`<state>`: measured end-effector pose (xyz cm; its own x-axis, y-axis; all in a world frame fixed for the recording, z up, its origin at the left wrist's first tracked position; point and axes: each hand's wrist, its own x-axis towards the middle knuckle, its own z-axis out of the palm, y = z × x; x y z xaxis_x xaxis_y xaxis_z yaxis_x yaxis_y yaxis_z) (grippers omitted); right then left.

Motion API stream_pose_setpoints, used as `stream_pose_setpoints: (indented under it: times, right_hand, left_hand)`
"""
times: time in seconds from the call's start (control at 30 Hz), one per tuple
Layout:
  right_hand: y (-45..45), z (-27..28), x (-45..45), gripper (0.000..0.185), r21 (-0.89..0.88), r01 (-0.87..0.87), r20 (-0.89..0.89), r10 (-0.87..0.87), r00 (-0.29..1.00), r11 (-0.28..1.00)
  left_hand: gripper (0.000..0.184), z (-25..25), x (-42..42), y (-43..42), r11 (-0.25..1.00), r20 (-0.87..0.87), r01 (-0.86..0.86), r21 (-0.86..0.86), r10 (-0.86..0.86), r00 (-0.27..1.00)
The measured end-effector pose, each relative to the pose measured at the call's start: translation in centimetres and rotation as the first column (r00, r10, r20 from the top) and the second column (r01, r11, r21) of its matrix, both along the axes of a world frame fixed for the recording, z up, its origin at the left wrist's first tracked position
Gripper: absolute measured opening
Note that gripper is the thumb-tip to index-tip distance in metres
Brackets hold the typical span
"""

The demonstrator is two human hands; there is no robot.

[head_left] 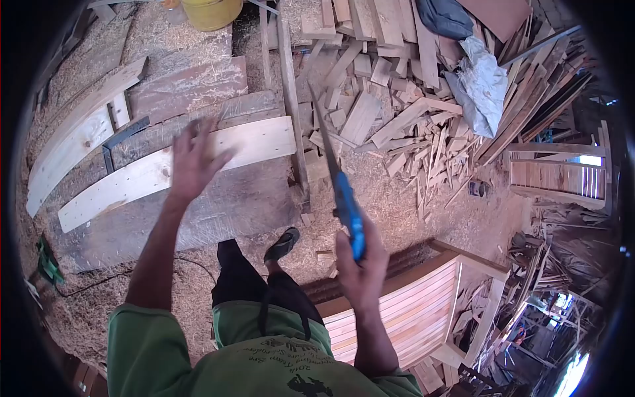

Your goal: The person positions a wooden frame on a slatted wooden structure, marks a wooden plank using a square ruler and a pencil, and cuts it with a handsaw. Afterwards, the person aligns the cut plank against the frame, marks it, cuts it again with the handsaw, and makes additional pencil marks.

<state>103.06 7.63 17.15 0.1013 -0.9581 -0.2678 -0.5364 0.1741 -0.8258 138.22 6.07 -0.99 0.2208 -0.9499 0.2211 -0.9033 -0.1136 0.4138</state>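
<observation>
My right hand (364, 264) is wrapped round the blue handle of a handsaw (345, 202), whose narrow dark blade points away from me, raised clear of the floor. My left hand (193, 162) is slightly blurred, fingers spread, over a pale wooden board (254, 141); I cannot tell whether it touches the wood. That board lies across a large plywood sheet (231, 198). Just beyond it rests a black carpenter's square (122, 137), and farther left is a second pale board (69, 155).
Wood offcuts (390, 86) are heaped ahead on the right, with a white sack (483, 86) among them. A slatted wooden frame (403, 304) stands close on my right. A yellow bucket (211, 13) is at the top. A cable (99, 283) crosses the shavings at left.
</observation>
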Motion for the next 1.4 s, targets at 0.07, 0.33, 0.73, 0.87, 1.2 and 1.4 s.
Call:
stream_pose_setpoints:
  times: [0.07, 0.33, 0.73, 0.87, 1.2, 1.4]
  right_hand:
    - [-0.7, -1.6, 0.9, 0.051, -0.012, -0.067, -0.080, 0.066, 0.995, 0.998]
    - [-2.7, -5.8, 3.8, 0.049, 0.006, -0.070, 0.025, 0.070, 0.997, 0.998]
    - [-1.4, -6.7, 0.5, 0.045, 0.065, -0.046, 0.129, 0.038, 0.991, 0.997]
    - [-3.9, -8.6, 2.0, 0.043, 0.103, -0.039, 0.184, 0.019, 0.983, 0.994]
    - [-4.6, -8.0, 2.3, 0.041, 0.171, -0.006, 0.057, -0.004, 0.998, 0.985]
    - [-10.8, -12.2, 7.5, 0.040, -0.010, -0.066, 0.067, 0.066, 0.996, 0.998]
  left_hand:
    - [0.081, -1.4, -3.5, -4.4, 0.996, -0.051, -0.035, -0.077, 0.031, 0.998]
    - [0.071, -5.2, -9.0, -11.6, 0.951, 0.081, -0.304, 0.046, 0.300, 0.950]
    - [0.076, -4.3, -9.5, -11.9, 0.944, 0.076, -0.329, 0.005, 0.327, 0.942]
    - [0.075, -4.1, -9.5, -12.0, 0.943, 0.055, -0.331, 0.021, 0.329, 0.943]
    - [0.075, -4.1, -9.7, -11.8, 0.944, 0.018, -0.330, 0.030, 0.329, 0.944]
    - [0.075, -4.0, -9.2, -11.9, 0.939, 0.047, -0.342, 0.021, 0.341, 0.939]
